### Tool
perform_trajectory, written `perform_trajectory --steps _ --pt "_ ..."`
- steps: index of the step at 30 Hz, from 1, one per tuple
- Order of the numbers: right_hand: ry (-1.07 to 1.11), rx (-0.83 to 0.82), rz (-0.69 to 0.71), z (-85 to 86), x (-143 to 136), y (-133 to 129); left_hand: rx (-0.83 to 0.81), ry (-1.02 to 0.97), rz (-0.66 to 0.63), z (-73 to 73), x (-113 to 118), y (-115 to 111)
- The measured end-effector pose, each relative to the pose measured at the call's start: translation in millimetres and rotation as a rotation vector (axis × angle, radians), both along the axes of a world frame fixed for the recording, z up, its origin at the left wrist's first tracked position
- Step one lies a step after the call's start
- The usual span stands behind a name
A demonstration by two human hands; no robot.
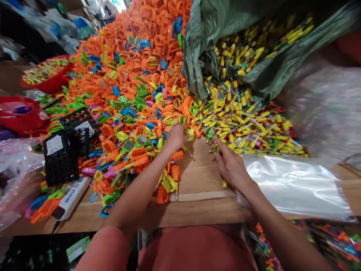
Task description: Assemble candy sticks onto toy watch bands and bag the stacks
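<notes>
— Where are the yellow-ended tubes (pixel 237 128)?
— Heaped on the worktop (pixel 201 169), spilling from a green sack (pixel 200 41), beside the mostly orange plastic toys (pixel 135 86).
— And the hands?
— Apart from each other. The right hand (pixel 231 165) is open at the tubes' near edge, thumb and forefinger spread. The left hand (pixel 175 138) is curled at the toys' edge; I cannot tell whether it grips anything.
— What's right of them?
— Clear plastic film (pixel 293 186), lying flat.

I register the heaped plastic watch-shaped toys (pixel 135 75) as mainly orange, mixed with green, blue, yellow and pink. The small tube-shaped plastic pieces (pixel 231 116) read yellow with red and green parts; the crumpled plastic sack (pixel 203 37), grey-green; the flat wooden tabletop (pixel 197 173), brown with a paler stripe.
</notes>
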State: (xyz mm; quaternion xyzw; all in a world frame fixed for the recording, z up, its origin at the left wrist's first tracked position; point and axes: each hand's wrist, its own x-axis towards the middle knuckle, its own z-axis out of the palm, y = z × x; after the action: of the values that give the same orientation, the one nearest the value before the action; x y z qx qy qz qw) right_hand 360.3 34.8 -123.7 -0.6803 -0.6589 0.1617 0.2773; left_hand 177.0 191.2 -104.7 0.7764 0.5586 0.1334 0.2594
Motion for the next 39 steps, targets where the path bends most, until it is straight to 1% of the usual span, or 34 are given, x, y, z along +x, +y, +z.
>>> perform_trajectory --steps 4,7,11,15,17,21,25,27,29,34,36,39 --pt "0.063 0.012 0.023 1.9 -8 3 -0.046 -0.074 -0.038 -4.3 -9 -9" --pt "0.106 0.042 0.059 -0.8 -15 6 -0.052 -0.12 -0.064 -8.0 -14 -15" --pt "0.263 0.129 0.102 -3.8 -19 9 -0.039 -0.19 -0.089 -9.8 -19 -20" --pt "0.361 0.153 0.066 -0.1 -21 11 0.0 -0.272 -0.055 -9.3 -22 -21" --pt "0.398 0.132 0.044 2.0 -21 13 -0.003 -0.371 -0.012 -9.4 -23 -22" --pt "0.509 0.096 0.053 2.3 -26 17 -0.139 -0.649 0.046 -9.0 -23 -26" --pt "0.63 0.05 0.052 0.4 -32 18 -0.263 -0.807 0.027 -6.6 -19 -34" --pt "0.653 0.018 0.06 -0.3 -34 17 -0.276 -0.819 0.006 -6.5 -18 -36" --pt "0.662 0.006 0.058 -1.2 -35 16 -0.262 -0.787 0.008 -8.2 -17 -37" --pt "0.741 -0.022 0.001 -3.3 -36 15 -0.182 -0.701 0.099 -14.5 -16 -37" --pt "0.794 -0.026 -0.007 -3.2 -36 15 -0.151 -0.717 0.122 -14.0 -15 -38" --pt "0.849 -0.035 -0.011 -1.7 -38 15 -0.179 -0.795 0.134 -9.4 -13 -41"
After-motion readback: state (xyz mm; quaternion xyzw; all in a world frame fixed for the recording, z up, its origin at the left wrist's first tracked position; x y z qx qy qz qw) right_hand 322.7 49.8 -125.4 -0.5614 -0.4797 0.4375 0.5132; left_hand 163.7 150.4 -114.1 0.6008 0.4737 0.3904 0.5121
